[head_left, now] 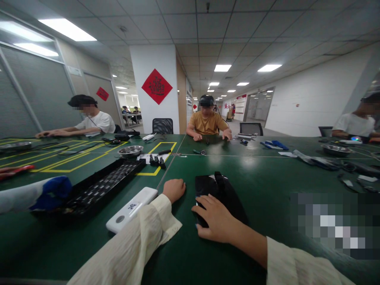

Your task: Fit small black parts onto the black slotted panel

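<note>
My left hand [174,189] rests on the green table [261,178] curled into a loose fist, with nothing visible in it. My right hand [215,217] lies flat with fingers spread over the near end of a black pouch-like object [221,189] in front of me. A white power bank [132,208] lies just left of my left wrist. Both my arms wear cream sleeves.
A black keyboard [99,189] lies to the left, with a metal bowl [131,151] and small black parts [156,160] beyond it. Three people sit around the table at the far left, centre and right. Tools and cables lie on the right. Yellow tape marks the left side.
</note>
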`<state>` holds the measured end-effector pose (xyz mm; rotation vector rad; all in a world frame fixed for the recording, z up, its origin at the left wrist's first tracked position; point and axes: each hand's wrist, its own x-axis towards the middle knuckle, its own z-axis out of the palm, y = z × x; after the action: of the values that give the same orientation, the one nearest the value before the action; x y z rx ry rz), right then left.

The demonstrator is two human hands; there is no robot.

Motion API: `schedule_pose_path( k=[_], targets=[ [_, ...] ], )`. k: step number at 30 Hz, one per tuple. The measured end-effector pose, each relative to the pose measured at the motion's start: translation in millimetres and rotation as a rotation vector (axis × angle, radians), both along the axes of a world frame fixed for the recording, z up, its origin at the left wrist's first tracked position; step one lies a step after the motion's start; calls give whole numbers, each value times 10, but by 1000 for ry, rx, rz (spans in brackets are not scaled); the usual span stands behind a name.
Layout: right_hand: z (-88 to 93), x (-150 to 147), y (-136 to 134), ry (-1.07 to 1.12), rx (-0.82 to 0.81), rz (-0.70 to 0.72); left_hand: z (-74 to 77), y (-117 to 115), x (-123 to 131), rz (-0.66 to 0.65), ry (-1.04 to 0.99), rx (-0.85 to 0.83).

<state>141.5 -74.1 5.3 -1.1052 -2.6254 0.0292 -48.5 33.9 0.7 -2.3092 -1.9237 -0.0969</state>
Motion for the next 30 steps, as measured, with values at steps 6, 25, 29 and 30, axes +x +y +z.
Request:
schedule_pose_path(
  k=[6,25,29,30],
  targets=[
    [-46,101,63,-46,-63,-107,13,-14,-3,8,2,-11],
    [-193,984,775,-79,-129,-534,10,-8,-11,2,-3,-15],
    [-179,1114,857,-74,-109,-580,19,-14,-7,12,-3,-19],
    [-171,1150,875,-71,-114,-588,19,-13,-7,12,-2,-19]
  ],
)
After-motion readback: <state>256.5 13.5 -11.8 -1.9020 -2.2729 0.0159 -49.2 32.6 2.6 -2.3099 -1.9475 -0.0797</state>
